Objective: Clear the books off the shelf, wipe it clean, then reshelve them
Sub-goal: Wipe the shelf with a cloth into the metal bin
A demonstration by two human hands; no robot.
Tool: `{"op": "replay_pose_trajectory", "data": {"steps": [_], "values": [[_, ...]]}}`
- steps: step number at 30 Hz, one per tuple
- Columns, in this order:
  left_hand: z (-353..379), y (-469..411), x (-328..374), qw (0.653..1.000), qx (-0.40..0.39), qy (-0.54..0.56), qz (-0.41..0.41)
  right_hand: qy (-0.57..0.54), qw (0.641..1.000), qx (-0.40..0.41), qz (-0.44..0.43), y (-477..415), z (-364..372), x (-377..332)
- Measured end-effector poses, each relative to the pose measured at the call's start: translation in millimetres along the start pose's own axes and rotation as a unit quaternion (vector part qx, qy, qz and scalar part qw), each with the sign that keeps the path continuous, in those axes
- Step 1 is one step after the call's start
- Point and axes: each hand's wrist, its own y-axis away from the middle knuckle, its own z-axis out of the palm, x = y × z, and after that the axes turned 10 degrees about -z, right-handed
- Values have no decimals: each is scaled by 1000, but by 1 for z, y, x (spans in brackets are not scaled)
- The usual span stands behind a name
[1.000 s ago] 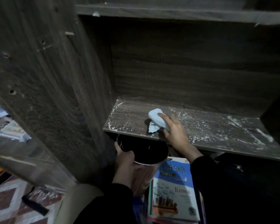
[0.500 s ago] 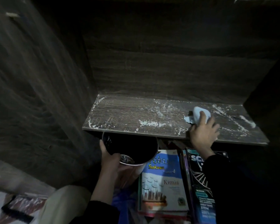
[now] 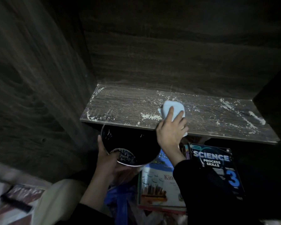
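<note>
— What is the right grip (image 3: 170, 132) doing?
— It isn't clenched; its fingers lie stretched over a pale blue cloth (image 3: 167, 105), pressing it onto the shelf (image 3: 120, 108). White crumbs (image 3: 149, 116) lie just to its left.
— And the left grip (image 3: 105, 156)?
— It's grasping the rim of a round dark container (image 3: 130, 164), just under the shelf's front edge.
— Where are the books?
— Below the right grip: the Science Process Skills book (image 3: 211, 159) and a Kimia book (image 3: 156, 189).

Right hand (image 3: 170, 135) presses the cloth (image 3: 173, 110) on the dusty shelf (image 3: 120, 109); left hand (image 3: 109, 161) grips the bin (image 3: 130, 148) just below its edge, books (image 3: 214, 163) underneath.
</note>
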Motion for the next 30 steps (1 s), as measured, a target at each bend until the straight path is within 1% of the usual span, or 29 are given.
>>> {"op": "replay_pose_trajectory", "data": {"steps": [1,4,6,8,14,17,20,25,28,30], "values": [[-1,2,2,1000,-4,-1,-7,-1,1000,1,-10,0,1,-6],[-2,10,7,1000,-14,6,-21,4,998,-50,-38,0,7,-20],[-3,13,10,1000,-16,9,-24,-2,997,-54,-61,2,8,-28],[-7,13,12,1000,-16,13,-23,-11,994,-60,-92,4,10,-38],[-18,7,19,999,-16,40,-27,-20,975,-112,-193,3,16,-62],[-22,2,21,997,-8,63,-40,-24,960,-137,-244,1,18,-72],[-24,1,24,996,0,82,-38,-19,935,-172,-310,1,20,-81],[-28,1,28,995,8,94,-22,18,892,-163,-422,-1,24,-86],[-29,0,32,995,11,99,-25,-29,880,-158,-446,-9,26,-89],[-30,0,34,994,7,103,-29,-127,873,-181,-435,-22,25,-93]]}}
